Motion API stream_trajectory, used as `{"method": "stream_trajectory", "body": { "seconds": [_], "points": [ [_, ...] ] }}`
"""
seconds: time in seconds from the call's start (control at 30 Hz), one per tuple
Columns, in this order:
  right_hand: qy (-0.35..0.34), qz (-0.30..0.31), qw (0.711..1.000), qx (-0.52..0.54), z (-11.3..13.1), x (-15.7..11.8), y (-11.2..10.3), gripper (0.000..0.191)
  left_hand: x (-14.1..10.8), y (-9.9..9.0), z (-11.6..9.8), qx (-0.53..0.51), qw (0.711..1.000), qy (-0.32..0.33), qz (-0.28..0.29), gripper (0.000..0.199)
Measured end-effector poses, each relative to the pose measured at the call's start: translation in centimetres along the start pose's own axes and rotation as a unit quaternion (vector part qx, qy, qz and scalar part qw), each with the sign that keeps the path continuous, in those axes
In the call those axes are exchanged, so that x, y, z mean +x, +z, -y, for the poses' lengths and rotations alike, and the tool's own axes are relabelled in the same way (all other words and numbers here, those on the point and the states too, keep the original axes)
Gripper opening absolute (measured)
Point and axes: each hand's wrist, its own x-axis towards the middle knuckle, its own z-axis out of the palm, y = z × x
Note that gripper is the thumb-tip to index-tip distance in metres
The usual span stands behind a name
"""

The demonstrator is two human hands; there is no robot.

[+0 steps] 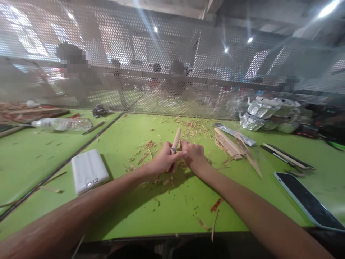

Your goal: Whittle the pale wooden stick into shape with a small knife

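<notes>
My left hand (162, 160) is closed around a light wooden stick (176, 136), which points up and away from me over the middle of the green table (129, 212). Close against it, my right hand (194, 151) is closed on a small knife, its handle hidden in the fingers. The short metal knife blade (174, 149) lies across the stick, touching or nearly touching it. My left thumb reaches over to the right hand. Wood shavings (167, 181) are scattered beneath and around both hands.
A white power bank (88, 169) lies left, a phone (304, 199) right. Wood pieces (229, 144) and a flat silvery strip (249, 139) are right of my hands. A plastic bottle (64, 124) lies far left, foil-like silver objects (258, 111) back right. A perforated screen (151, 86) stands behind.
</notes>
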Motion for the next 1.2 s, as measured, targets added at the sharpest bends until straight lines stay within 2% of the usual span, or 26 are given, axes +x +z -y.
{"method": "stream_trajectory", "body": {
  "seconds": [0.23,0.5,0.7,0.9,1.1,1.2],
  "points": [
    [0.001,-0.008,1.0,-0.006,-0.4,0.2,-0.1,0.026,-0.2,0.1,-0.7,-0.007,0.999,0.012,-0.035,0.034],
    [0.017,-0.017,1.0,-0.017,-0.9,0.7,-0.6,0.026,0.1,0.3,-0.2,0.006,0.999,0.012,-0.047,0.041],
    [0.013,-0.033,0.999,-0.022,-2.0,1.3,0.0,0.031,-0.5,0.3,-0.8,0.028,0.999,-0.02,0.002,0.041],
    [0.017,-0.038,0.999,-0.026,-2.5,1.6,0.2,0.031,-0.7,0.4,-1.4,0.026,0.999,-0.038,0.003,0.041],
    [0.052,-0.02,0.998,-0.023,-3.1,2.4,0.5,0.03,-0.5,0.5,-1.2,0.048,0.998,-0.048,-0.006,0.04],
    [0.101,-0.001,0.995,-0.015,-4.9,2.9,0.9,0.03,-1.3,1.0,-1.5,0.075,0.995,-0.058,0.016,0.038]
  ]
}}
